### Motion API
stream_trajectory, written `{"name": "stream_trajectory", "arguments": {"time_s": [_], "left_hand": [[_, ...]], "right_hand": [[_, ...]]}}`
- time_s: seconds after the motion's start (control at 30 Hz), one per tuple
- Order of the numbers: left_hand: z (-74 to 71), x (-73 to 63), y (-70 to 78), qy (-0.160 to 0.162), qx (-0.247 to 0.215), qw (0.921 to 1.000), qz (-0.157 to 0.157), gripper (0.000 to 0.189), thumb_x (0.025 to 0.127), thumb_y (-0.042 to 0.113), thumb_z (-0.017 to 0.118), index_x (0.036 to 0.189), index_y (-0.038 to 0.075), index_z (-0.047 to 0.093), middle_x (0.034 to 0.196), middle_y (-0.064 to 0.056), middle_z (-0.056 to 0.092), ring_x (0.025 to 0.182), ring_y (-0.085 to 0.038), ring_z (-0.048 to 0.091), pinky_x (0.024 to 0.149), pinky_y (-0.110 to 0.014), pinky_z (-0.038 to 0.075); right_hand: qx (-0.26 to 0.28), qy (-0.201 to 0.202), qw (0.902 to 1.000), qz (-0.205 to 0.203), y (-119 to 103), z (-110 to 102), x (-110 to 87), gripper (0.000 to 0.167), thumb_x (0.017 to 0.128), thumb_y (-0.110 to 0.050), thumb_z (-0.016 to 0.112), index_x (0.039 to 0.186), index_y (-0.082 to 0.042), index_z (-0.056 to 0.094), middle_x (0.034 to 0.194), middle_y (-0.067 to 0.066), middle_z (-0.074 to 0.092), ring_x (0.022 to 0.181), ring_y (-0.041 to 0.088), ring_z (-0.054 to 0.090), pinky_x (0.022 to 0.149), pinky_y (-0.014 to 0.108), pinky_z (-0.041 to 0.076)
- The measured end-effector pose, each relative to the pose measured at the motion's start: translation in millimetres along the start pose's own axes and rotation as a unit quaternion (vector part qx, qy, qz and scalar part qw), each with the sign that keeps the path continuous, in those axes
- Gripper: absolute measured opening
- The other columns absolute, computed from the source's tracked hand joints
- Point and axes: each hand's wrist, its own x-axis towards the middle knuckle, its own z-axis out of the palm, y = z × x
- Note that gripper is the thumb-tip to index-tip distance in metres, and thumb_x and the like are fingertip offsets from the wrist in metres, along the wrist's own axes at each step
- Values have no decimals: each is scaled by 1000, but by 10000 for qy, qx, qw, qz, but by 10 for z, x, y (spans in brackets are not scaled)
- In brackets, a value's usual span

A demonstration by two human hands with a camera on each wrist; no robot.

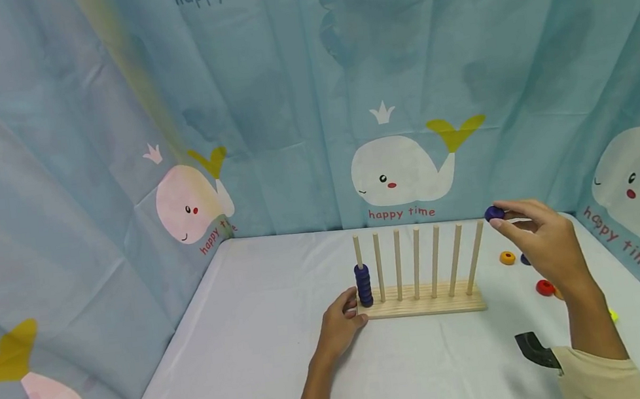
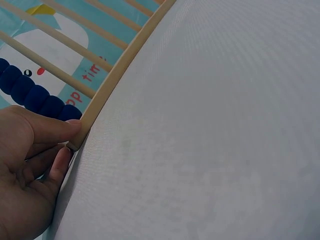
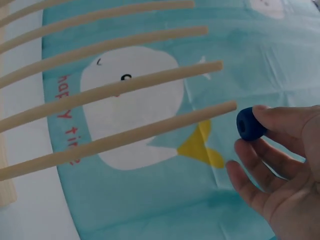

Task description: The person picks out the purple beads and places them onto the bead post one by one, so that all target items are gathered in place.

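A wooden peg rack stands on the white table with several upright pegs. Dark blue beads are stacked on its leftmost peg; the other pegs carry none. My left hand grips the left end of the base, thumb at the front edge, beside the bead stack. In the left wrist view the fingers pinch the base's corner. My right hand pinches a single blue bead between thumb and fingers. That bead is in the air close to the tip of the rightmost peg, apart from it, its hole partly showing.
Loose beads lie on the table at the right: a yellow-orange bead, a red bead, and a blue one and others partly behind the right hand and forearm. A blue whale-print curtain hangs along the table's back and sides.
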Motion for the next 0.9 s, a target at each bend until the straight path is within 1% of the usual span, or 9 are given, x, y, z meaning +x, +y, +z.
{"name": "stream_trajectory", "arguments": {"time_s": [0.1,0.2,0.3,0.4,0.53,0.63,0.73,0.83,0.9], "left_hand": [[-5,-5,5,8,22,10000,15,61,84,7,73,141,13,51,126,-9,60,111,-20,59,94,-29,50],[-8,-9,13,17,21,10000,-12,61,84,7,73,141,12,51,125,-10,60,110,-20,59,93,-29,51],[-8,-9,20,28,14,10000,-11,61,83,7,73,141,12,51,124,-10,61,110,-20,60,93,-29,51],[-7,-5,16,25,3,10000,7,62,83,7,73,141,12,51,124,-10,61,109,-21,60,92,-30,51],[-7,-6,2,19,16,10000,35,62,83,7,73,141,12,51,125,-10,61,110,-20,60,93,-29,51],[-4,-7,2,17,36,10000,83,62,84,8,73,141,11,51,126,-10,61,111,-21,60,93,-30,51],[-4,-16,10,8,46,10000,72,62,84,8,73,142,11,50,127,-9,60,112,-20,59,94,-29,51],[-2,-20,17,22,38,10000,27,62,84,7,73,142,12,49,128,-7,59,113,-19,58,94,-27,50],[3,-20,13,40,58,10000,-8,63,84,7,73,142,13,49,128,-5,59,114,-17,58,94,-26,49]], "right_hand": [[109,-18,9998,-156,-49,22,22,38,91,-18,69,128,-10,65,116,3,59,97,-4,56,82,3,43],[226,-53,9991,-354,-93,54,45,38,90,-13,70,127,-10,65,116,3,60,100,1,58,86,5,44],[284,-102,9983,-501,-145,84,62,39,89,-11,72,127,-10,65,116,3,60,100,2,58,87,7,45],[379,-174,9976,-560,-207,109,83,40,87,-9,73,126,-11,66,116,2,61,100,3,59,88,8,45],[542,-260,9968,-519,-281,155,109,40,86,-10,74,125,-15,67,116,1,63,100,6,58,86,10,45],[515,-238,9971,-507,-318,198,123,39,87,-12,74,124,-17,68,116,-1,64,100,5,57,82,10,45],[468,-216,9968,-618,-338,252,144,37,87,-13,74,123,-16,68,116,-3,64,100,7,58,80,10,45],[529,-291,9954,-743,-360,308,167,36,87,-11,74,122,-14,69,115,-4,64,99,11,60,78,11,45],[588,-354,9946,-781,-373,347,180,35,87,-12,74,121,-15,69,115,-4,64,98,13,61,75,13,46]]}}
